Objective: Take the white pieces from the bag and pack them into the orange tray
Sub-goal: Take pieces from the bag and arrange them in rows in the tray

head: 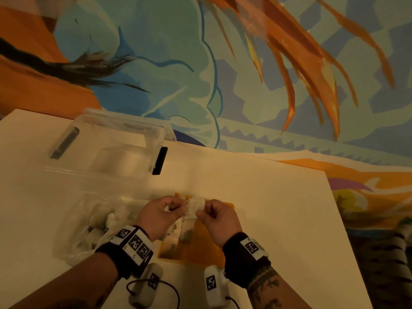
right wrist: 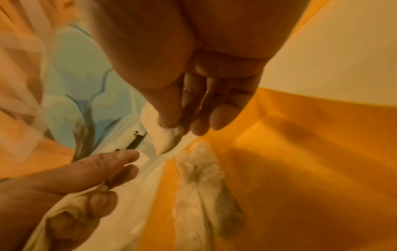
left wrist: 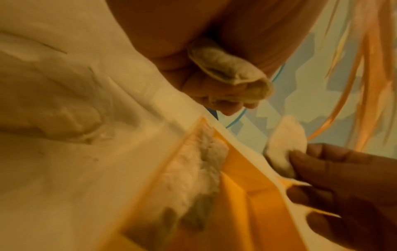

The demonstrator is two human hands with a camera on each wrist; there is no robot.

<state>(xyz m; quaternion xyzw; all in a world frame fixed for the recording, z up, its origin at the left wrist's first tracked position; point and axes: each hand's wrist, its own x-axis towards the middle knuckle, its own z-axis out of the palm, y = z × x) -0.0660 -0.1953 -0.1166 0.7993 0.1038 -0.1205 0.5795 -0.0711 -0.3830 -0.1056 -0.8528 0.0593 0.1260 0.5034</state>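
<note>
Both hands hover over the far end of the orange tray (head: 200, 248). My left hand (head: 176, 208) curls its fingers round a folded white piece (left wrist: 232, 74). My right hand (head: 200, 214) pinches another white piece (head: 196, 206) between thumb and fingers, close beside the left hand. A row of white pieces (left wrist: 193, 169) lies along the tray's left side. The clear plastic bag (head: 89, 230) with more white pieces lies on the table left of the tray, partly under my left wrist.
A clear plastic box (head: 116, 148) with black latches stands at the back left of the white table (head: 278, 208). Two small white devices on cords (head: 146, 284) lie near the front edge. The table's right edge runs close by, above a painted floor.
</note>
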